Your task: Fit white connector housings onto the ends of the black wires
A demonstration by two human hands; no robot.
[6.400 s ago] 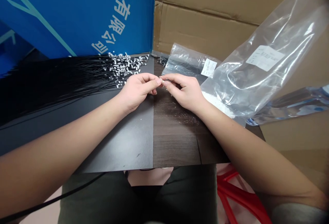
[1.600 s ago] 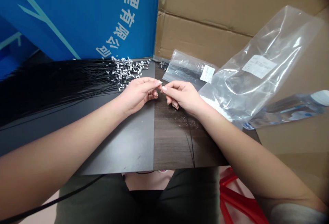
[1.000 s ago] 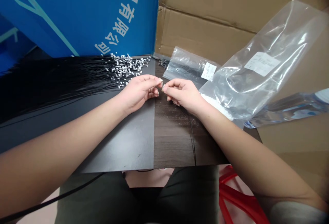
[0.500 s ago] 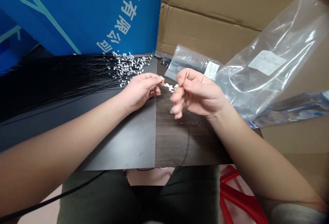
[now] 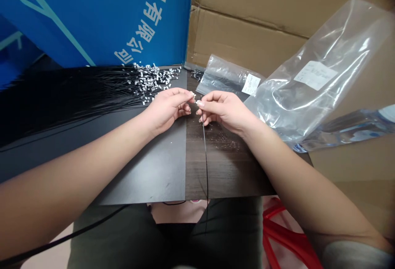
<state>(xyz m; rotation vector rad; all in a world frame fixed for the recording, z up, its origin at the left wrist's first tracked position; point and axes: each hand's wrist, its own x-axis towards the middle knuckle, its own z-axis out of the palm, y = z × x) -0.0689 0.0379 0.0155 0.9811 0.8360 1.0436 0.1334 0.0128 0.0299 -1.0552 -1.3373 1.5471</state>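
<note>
My left hand (image 5: 166, 108) rests on the dark table (image 5: 160, 170), its thumb and forefinger pinched on a small white connector (image 5: 193, 94). My right hand (image 5: 224, 110) faces it a finger's width away, pinched on a thin black wire (image 5: 205, 157) that hangs down over the table's near edge toward my lap. The wire's top end sits close to the connector; whether they touch I cannot tell. Behind my left hand lies a big fan of black wires (image 5: 68, 92) tipped with several white connectors (image 5: 152, 80).
A blue printed board (image 5: 92, 17) and a cardboard box wall (image 5: 247, 30) stand at the back. A small labelled plastic bag (image 5: 228, 80) and a large clear bag (image 5: 314, 79) lie at the right. A red chair part (image 5: 284, 236) shows below the table's edge.
My right hand had lifted away from the left hand half a second ago; it is now back down beside it, holding a black wire that hangs straight down. The left hand stayed put.
</note>
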